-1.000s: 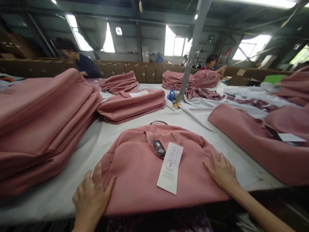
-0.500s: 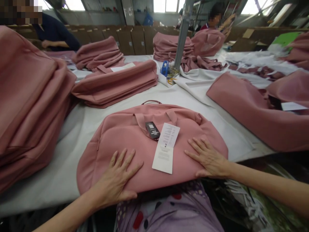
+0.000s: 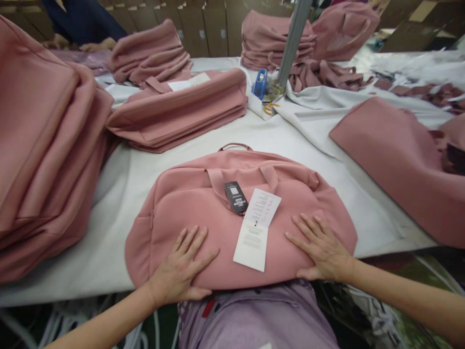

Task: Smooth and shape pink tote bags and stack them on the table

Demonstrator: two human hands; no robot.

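Note:
A flat pink bag lies on the white table right in front of me, its handles pointing away. A black tag and a long white paper tag rest on its middle. My left hand lies on the bag's near left part, fingers spread on top and thumb hooked under the near edge. My right hand presses the near right part the same way, thumb under the edge.
A tall stack of pink bags fills the left. More folded pink stacks lie behind, another pink bag to the right. A grey pole with a blue object stands at the centre back. A person's dark sleeve shows far left.
My hands slid from the bag's outer sides onto its top near edge. The view tilted down, and the bag now overhangs the table edge toward me.

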